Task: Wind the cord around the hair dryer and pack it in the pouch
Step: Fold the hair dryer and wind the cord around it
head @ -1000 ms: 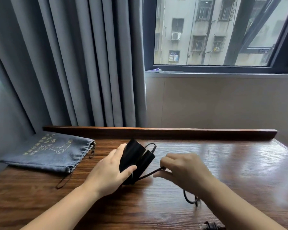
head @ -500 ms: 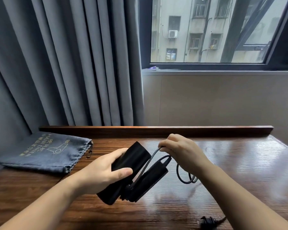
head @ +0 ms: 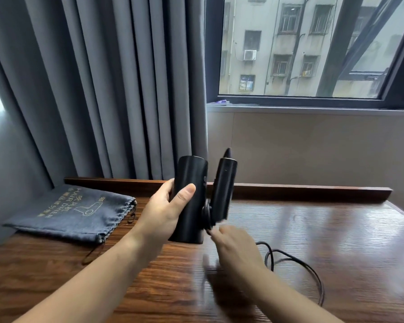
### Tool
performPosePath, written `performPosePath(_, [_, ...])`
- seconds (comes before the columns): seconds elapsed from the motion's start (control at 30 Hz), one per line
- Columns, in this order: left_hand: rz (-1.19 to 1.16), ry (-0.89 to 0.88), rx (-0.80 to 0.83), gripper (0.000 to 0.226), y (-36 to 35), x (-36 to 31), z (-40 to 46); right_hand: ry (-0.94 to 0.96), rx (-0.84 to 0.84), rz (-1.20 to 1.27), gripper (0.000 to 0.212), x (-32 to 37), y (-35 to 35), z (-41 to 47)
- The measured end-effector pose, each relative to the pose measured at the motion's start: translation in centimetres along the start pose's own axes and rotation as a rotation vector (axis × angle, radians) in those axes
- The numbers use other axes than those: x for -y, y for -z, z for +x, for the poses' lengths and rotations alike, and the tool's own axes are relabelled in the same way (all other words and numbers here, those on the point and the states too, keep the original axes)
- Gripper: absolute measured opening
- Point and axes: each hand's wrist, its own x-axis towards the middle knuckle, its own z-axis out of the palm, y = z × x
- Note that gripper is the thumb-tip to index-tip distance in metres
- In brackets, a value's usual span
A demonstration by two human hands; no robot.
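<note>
We hold the folded black hair dryer (head: 191,201) upright over the dark wooden table (head: 336,241), cord half wound.

Our left hand (head: 166,210) is clamped round the dryer's barrel, thumb on the front, w/ the folded handle standing beside it on the right. Our right hand (head: 236,248), blurred, pinches the black cord (head: 296,262) just below the hinge, where a few turns are bunched; we can't count them. The rest of the cord trails in loose loops on the table to our right. One grey drawstring fabric pouch (head: 72,213) w/ gold print lies flat at the table's left rear, mouth toward the dryer; contents can't be seen, looks flat. Open wood between pouch and dryer, more on the right. A raised wooden lip (head: 313,190) runs along the back edge; grey curtain (head: 103,89) and window (head: 301,47) behind. Count: 1 dryer, 1 pouch, 1 cord, 2 hands.
</note>
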Motion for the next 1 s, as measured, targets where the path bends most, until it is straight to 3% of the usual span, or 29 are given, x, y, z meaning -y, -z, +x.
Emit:
performPosePath(0.07, [0.033,-0.008,-0.128,0.034,0.3,0.6,0.8,0.05,-0.016,-0.047,0.042,1.2,-0.4,-0.6])
performPosePath(0.2, [0.202,-0.034,-0.344,0.059,1.9,2.0,1.7,0.112,-0.009,-0.079,0.034,2.8,-1.0,-2.1])
performPosePath(0.33, [0.451,-0.114,-0.455,0.051,2.5,2.7,1.7,0.134,0.038,-0.091,0.036,3.4,-1.1,-3.0])
performPosePath(0.47, [0.743,-0.18,-0.485,0.067,3.7,3.6,1.6,0.201,0.01,-0.127,0.032,3.5,0.0,-3.3])
performPosePath(0.57, [0.916,-0.127,-0.443,0.078,4.7,4.4,1.6,0.287,-0.063,-0.09,0.015,3.2,1.3,-2.9])
performPosePath(0.77, [1.173,-0.1,-0.13,0.081,5.4,5.0,1.0,0.355,-0.167,-0.082,0.019,1.0,5.4,-0.6])
performPosePath(1.0, [1.278,-0.132,0.185,0.08,6.1,3.8,0.4,0.475,-0.207,-0.108,0.012,-3.2,7.2,1.9])
